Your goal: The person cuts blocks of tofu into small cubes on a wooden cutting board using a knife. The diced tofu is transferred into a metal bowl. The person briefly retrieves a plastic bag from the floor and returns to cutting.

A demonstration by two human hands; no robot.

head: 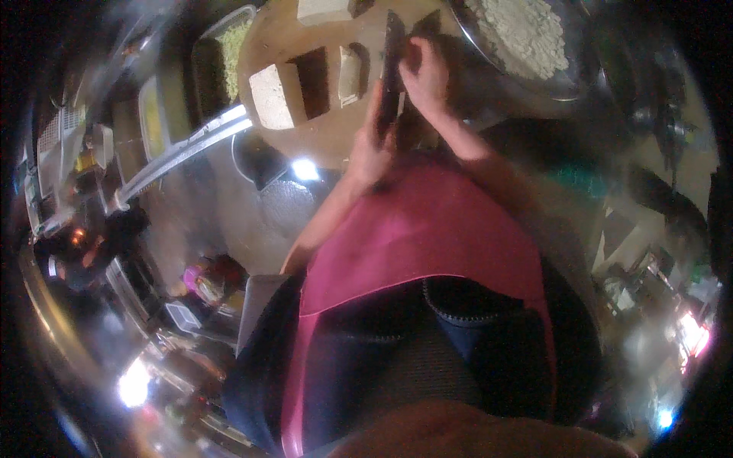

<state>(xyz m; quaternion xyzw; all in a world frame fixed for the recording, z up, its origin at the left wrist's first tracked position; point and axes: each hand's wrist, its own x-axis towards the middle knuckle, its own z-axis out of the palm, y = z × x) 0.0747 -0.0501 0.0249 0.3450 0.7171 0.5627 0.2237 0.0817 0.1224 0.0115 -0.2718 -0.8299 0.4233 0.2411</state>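
My left hand [371, 156] is closed around the lower end of a dark, broad-bladed knife [393, 54], one finger stretched along its side. The blade points away from me over a round wooden chopping board [326, 146]. Just right of the blade, my right hand [428, 83] has its fingers bent; shadow hides whether they hold anything. Left of the knife stands a narrow pale piece [348, 74], apart from it. A larger white block, like tofu [272, 97], sits at the board's left edge. Another white block [325, 10] is cut off by the top of the picture.
A wide metal bowl [467, 34] of pale crumbled food [529, 37] stands at the upper right. Left of the board is a container [200, 54] with yellowish-green shreds [232, 57]. A metal rail [183, 157] runs towards the board. My pink apron [424, 229] lies below my hands.
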